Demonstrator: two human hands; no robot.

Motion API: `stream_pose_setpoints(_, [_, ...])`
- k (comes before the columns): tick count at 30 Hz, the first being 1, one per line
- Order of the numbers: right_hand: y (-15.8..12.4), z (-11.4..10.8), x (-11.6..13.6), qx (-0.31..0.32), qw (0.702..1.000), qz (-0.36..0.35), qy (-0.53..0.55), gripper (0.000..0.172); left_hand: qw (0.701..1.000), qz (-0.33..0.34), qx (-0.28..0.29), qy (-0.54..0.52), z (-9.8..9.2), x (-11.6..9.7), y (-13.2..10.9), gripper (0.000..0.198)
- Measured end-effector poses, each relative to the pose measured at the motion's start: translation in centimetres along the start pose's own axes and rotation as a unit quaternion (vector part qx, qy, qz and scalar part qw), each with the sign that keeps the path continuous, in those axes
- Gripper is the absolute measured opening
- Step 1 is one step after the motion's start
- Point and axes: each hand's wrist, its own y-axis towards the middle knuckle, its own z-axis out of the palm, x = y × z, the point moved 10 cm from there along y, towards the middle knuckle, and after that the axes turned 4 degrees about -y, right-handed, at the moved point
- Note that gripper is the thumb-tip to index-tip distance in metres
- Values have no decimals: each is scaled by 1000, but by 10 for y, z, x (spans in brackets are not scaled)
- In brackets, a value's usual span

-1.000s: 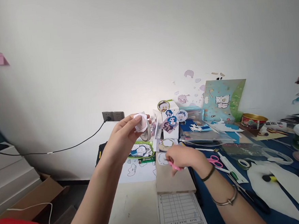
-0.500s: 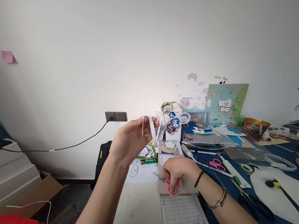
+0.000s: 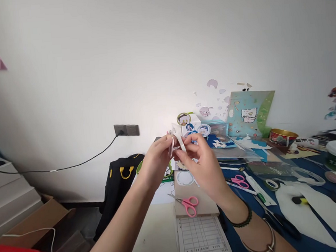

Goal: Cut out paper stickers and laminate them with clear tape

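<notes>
Both hands meet in front of me, raised over the work surface. My left hand (image 3: 158,155) is closed on a narrow white strip (image 3: 181,143), which could be paper or tape. My right hand (image 3: 200,158) has its thumb and fingertips closed at the strip's right side, and what lies between the fingertips is partly hidden. Below them, pink-handled scissors (image 3: 190,206) lie on a brown board (image 3: 202,201), blades pointing left and slightly parted. A round white cutout (image 3: 184,177) is on the same board.
Beneath the board is a printed form (image 3: 203,238). To the right, a blue cloth carries a second pair of pink scissors (image 3: 239,181), a tape roll (image 3: 272,184), white shaped pieces (image 3: 294,209) and a red-gold bowl (image 3: 283,137). A black bag (image 3: 117,183) is at left.
My right hand has let go of the pink scissors, leaving them on the board, and has risen to the white strip beside my left hand. The view has shifted slightly right.
</notes>
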Motion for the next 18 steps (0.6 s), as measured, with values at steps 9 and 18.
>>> stream_pose_setpoints(9, [13,-14,-7,1,989,21,147,28,997,-33,-44,54,-13,9,5,26])
stream_pose_setpoints(18, [14,-19,1,0,988,-12,157,20,958,-251,132,-46,24,51,-14,49])
